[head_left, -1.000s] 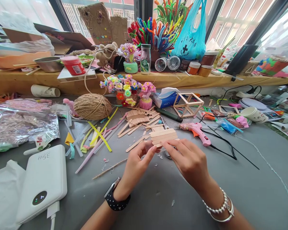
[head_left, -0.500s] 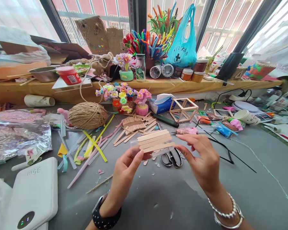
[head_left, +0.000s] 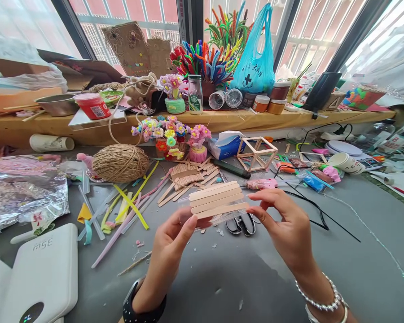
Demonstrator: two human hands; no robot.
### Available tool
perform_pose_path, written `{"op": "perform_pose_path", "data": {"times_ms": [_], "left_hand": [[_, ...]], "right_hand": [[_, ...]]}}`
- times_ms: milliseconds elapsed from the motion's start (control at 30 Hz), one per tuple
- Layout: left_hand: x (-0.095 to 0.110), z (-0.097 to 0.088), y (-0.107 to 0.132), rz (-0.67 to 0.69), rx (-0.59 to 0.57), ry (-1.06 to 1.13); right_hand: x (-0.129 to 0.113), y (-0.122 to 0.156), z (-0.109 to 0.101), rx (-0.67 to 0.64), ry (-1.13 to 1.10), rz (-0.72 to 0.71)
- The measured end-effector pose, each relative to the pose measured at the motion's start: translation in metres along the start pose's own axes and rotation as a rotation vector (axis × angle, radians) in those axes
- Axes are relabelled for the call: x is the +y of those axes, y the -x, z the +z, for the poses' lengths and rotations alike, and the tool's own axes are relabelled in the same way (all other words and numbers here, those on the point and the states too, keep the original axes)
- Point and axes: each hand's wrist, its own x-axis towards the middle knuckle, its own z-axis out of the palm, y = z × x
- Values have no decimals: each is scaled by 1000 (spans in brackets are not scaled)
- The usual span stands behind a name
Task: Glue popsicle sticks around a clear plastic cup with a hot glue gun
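Note:
Both my hands hold up a flat panel of wooden craft sticks above the grey table. My left hand pinches its left end between thumb and fingers. At the panel's right end, my right hand grips with thumb and forefinger. Black-handled scissors lie on the table just under the panel. Loose craft sticks are piled behind it, and a pink glue gun lies beyond my right hand.
A white power bank sits at the near left. A twine ball, coloured strips, pipe-cleaner flower pots, a stick-frame cube and black cables crowd the middle. A cluttered wooden shelf runs along the windows.
Both hands have lifted the stick panel off the table and tilted it up toward the camera. The scissors beneath are now uncovered.

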Motion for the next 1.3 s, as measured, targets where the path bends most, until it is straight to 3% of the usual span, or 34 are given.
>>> {"op": "perform_pose_path", "data": {"times_ms": [400,800,933,1167,1300], "left_hand": [[-3,-1,3,36,5,-19],[-2,2,3,27,37,27],[-2,1,2,30,28,45],[-3,-3,-3,22,-38,65],[-4,-8,-4,19,-65,72]], "right_hand": [[-1,0,0,12,27,-26],[1,2,1,-30,-34,76],[3,3,3,-57,-146,199],[10,3,12,-225,-537,639],[10,1,14,-320,-816,807]]}}
